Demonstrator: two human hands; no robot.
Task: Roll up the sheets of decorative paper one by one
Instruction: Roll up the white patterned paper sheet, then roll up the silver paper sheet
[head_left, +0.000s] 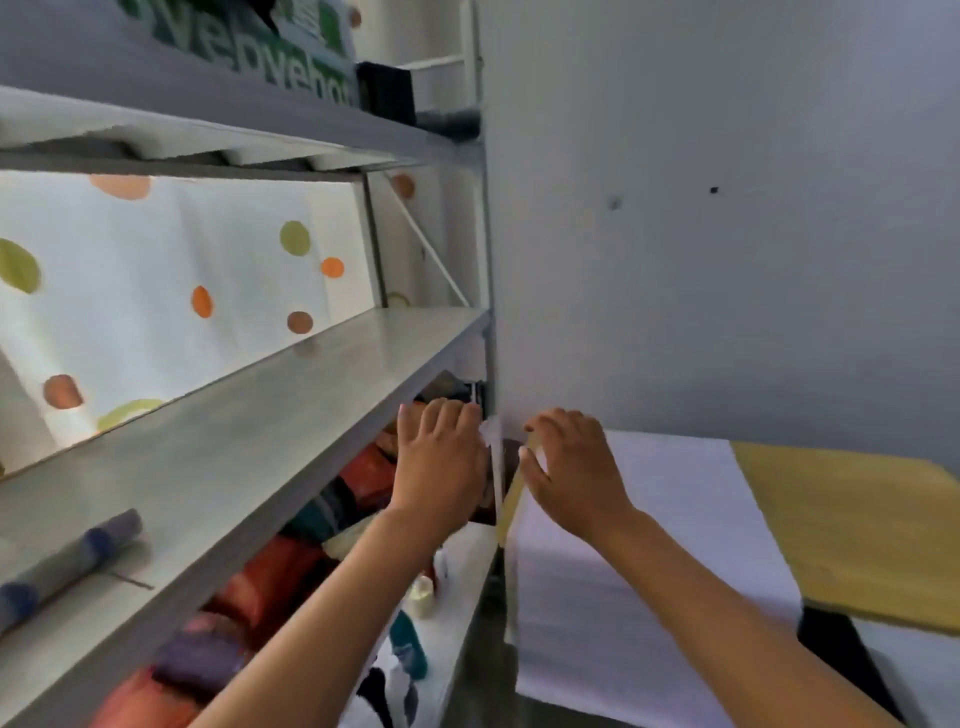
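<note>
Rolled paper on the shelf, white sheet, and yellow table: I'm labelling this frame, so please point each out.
Rolled paper (67, 558): head view, middle of the roll.
White sheet (649, 571): head view, flat middle area.
Yellow table (857, 530): head view, bare top.

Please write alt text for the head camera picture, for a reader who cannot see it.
Two hands, left hand and right hand, reach to the far corner of a white paper sheet on a wooden table, beside a grey shelf.

Single head-worn wide-angle view, tilted, facing forward and down. Close range: both forearms enter from 6 o'clock. Metal shelf fills 9 o'clock, wall at 1 o'clock, surface at 4 o'clock.
</note>
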